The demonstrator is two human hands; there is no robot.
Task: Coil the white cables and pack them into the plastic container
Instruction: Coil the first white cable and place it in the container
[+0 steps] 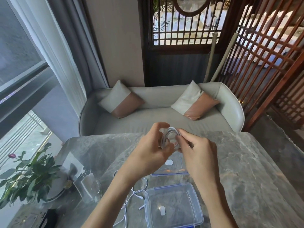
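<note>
A person stands at a grey marble table point(246, 162), both hands raised above its middle, with a pale sofa point(164, 116) beyond the far edge. Between the hands is a small coil point(169, 137) of white cable, held in the air and clear of the tabletop. The left hand point(153, 145) curls its fingers and thumb around the coil's left side. The right hand point(197, 150) pinches the right side between thumb and fingertips. Both hands are grasping the coil, and neither is free.

A clear plastic container point(174, 191) with blue trim sits open by the near edge, with no cable in it. A flat clear piece, probably its lid point(171, 173), lies just beyond it, below the hands. Loose white cables point(136, 193) sprawl just left of the container, one plug touching or nearly touching its wall. A potted plant point(29, 175) stands at the left edge.

The main risk seems to be the coil springing open. Its loops are held only by finger pressure, so easing either grip to lower it could let them unwind. I cannot tell whether the cable's end is tucked in. A sprung coil might catch on the container's rim. A forearm lowered towards the container could also snag the loose cables and drag them.
</note>
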